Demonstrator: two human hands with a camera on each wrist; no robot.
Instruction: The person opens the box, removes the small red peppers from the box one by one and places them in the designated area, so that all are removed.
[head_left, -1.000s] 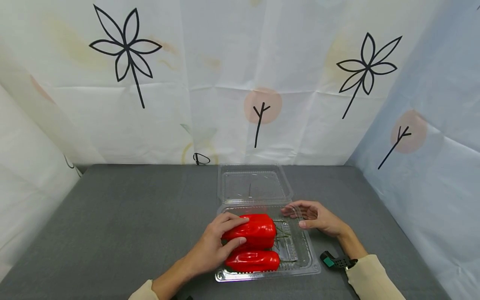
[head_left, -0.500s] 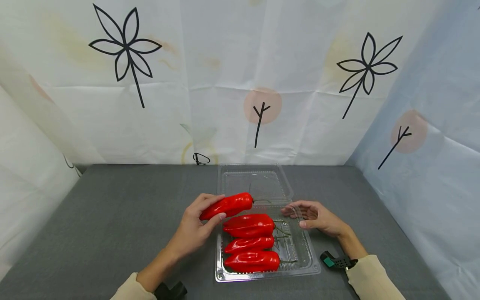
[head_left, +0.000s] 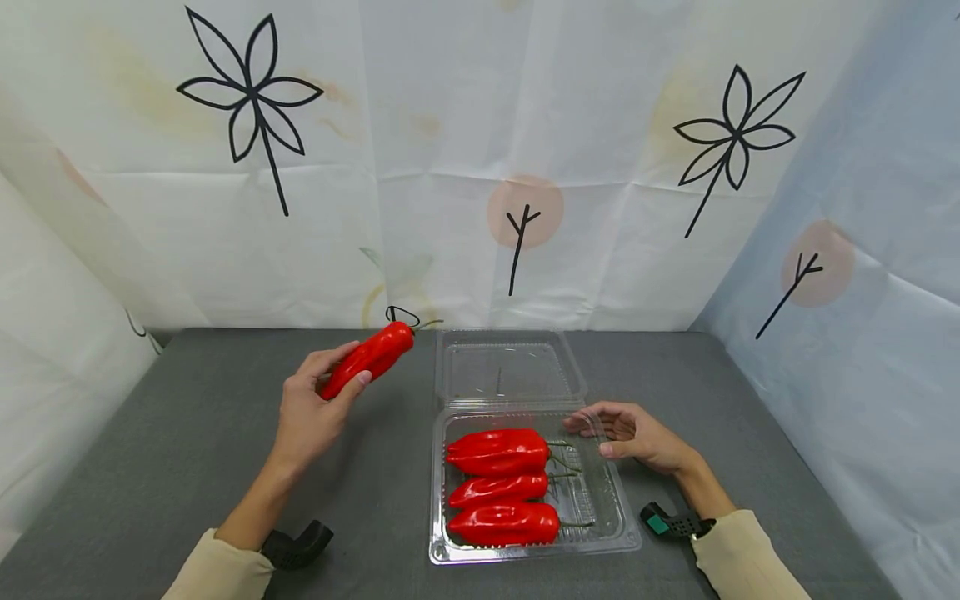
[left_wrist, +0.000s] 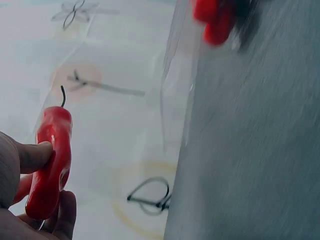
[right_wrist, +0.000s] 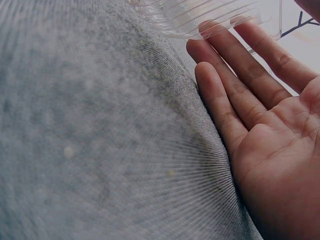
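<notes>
A glossy red pepper (head_left: 372, 354) with a thin green stem is held in my left hand (head_left: 311, 414), above the table to the left of the clear plastic box. In the left wrist view the thumb lies across the pepper (left_wrist: 54, 160) and fingers curl behind it. Three more red peppers (head_left: 501, 523) lie side by side in the clear box (head_left: 611, 533), stems pointing right. Its hinged lid (head_left: 510, 367) is folded back behind it. My right hand (head_left: 637, 437) rests at the box's right side, fingers extended; in the right wrist view the fingertips touch the box's ribbed wall (right_wrist: 220, 17).
Grey cloth covers the table (head_left: 187, 450). A white printed curtain (head_left: 420, 167) stands along the back edge and both sides. Each wrist wears a black strap (head_left: 678, 522).
My left hand has lifted one pepper out of the box and carried it up and to the left. The right hand and the box have stayed in place.
</notes>
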